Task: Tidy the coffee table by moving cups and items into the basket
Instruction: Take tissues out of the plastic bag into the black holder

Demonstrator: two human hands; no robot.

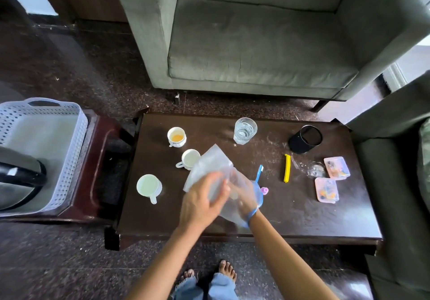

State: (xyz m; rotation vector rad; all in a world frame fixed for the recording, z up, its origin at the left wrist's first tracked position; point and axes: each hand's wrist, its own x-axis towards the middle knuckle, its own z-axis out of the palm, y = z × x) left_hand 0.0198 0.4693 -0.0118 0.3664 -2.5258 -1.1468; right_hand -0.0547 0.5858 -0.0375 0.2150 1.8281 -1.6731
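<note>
We face the dark coffee table [290,211]. Left of it, on a side table [100,183], sits the white perforated basket [76,136], which holds a grey vessel [16,171] with a black handle. Over the table's near middle is a translucent plastic bag [209,162], crumpled and blue-edged. Our left hand [200,199] curls its fingers over the outside. Our right hand [242,197] shows blurred through the plastic, so we cannot tell its grip. On the table stand a glass [245,131] with water, a black holder [305,139], a first cup [176,136] with orange dregs, and a second cup [190,159] and third cup [149,186], both pale inside.
</note>
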